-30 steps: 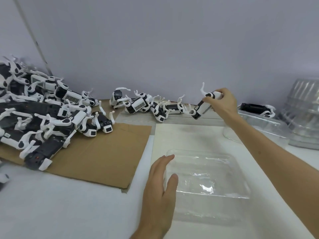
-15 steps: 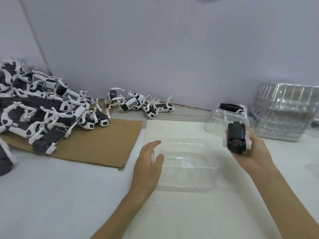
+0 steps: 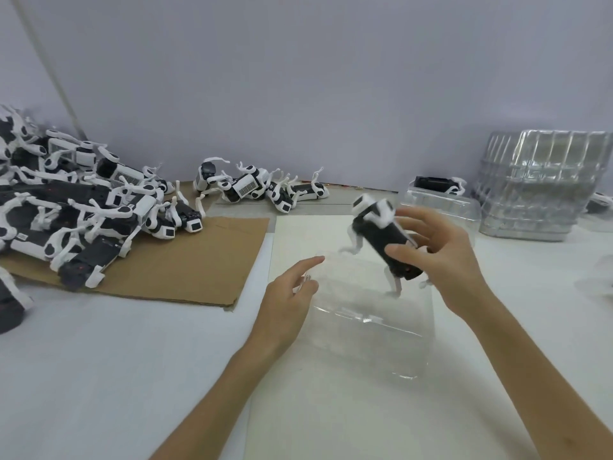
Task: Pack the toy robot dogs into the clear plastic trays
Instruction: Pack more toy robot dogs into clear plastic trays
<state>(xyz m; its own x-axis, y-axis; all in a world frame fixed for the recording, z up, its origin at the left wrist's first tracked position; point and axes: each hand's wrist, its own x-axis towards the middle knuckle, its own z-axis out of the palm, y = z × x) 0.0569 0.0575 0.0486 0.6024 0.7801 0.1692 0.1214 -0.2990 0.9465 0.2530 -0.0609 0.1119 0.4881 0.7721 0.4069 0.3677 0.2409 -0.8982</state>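
Now the right hand (image 3: 454, 260) has carried the dog (image 3: 381, 234) leftward. Half a second ago it held the toy end-on, to the right of the tray (image 3: 374, 322); the toy now hangs over the tray's far right corner, turned lengthwise and tilted, with its white end up and away from the viewer. The thumb (image 3: 401, 252) lies curled across the black body and the other fingers spread behind it, so the grip is clamped on the dog. The body sticks out of the hand up and to the left. The white legs dangle below, and the lowest feet are near the tray's far rim; whether they touch it is unclear.

The left hand (image 3: 288, 293) was cupped on the tray's left edge with the thumb over the rim. It is still at that edge, but the fingers are looser, the index finger stretched forward, gripping nothing.

The tray sits on a pale sheet (image 3: 331, 410) on the white table (image 3: 99, 360). A pile (image 3: 83, 220) of dogs lies on cardboard (image 3: 185, 260) at left, a few more dogs (image 3: 258, 190) lie at the back, and a stack (image 3: 537, 187) of trays stands at right.
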